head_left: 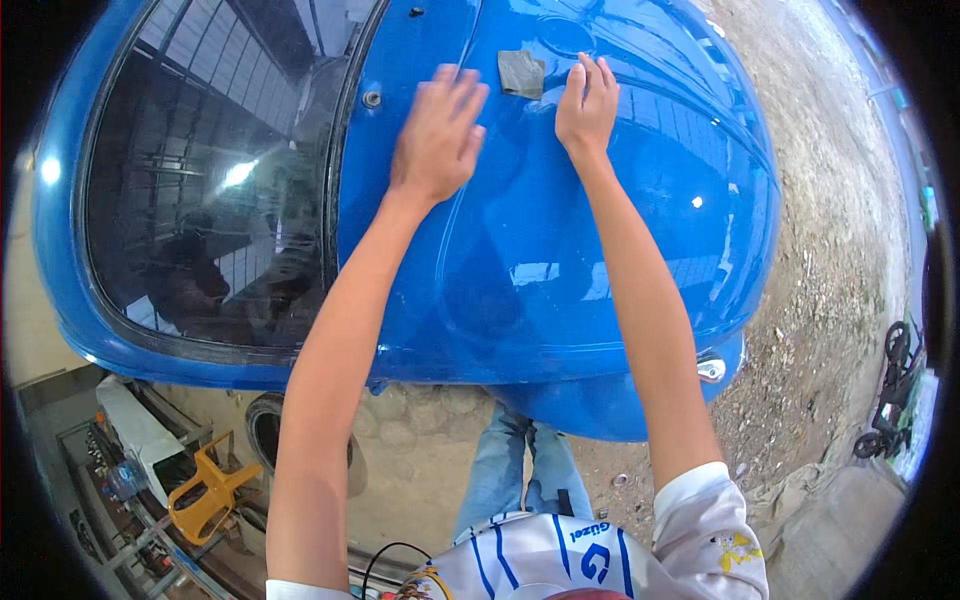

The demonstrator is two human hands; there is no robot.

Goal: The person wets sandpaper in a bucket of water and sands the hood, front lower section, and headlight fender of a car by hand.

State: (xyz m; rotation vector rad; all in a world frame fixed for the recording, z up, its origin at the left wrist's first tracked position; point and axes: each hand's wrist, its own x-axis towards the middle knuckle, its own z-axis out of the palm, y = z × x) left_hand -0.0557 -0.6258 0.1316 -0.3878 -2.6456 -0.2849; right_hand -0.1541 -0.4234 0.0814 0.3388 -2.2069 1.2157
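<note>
Both of my arms reach across a glossy blue car panel (480, 290). My left hand (440, 130), blurred by motion, is over the panel left of a grey square pad (520, 72), its fingers apart. My right hand (588, 105) is just right of the pad, fingers loosely bent and apart, with nothing visible in it. The pad lies on the paint, not held by either hand. A small round fitting (372, 99) sits by the window seal.
A dark car window (200, 190) fills the left. Below are a tyre (265, 415), a yellow plastic chair (210, 490), metal frames and my jeans-clad legs. Rough gravelly ground (800, 290) runs along the right, with a black wheeled object (885, 390) at the far edge.
</note>
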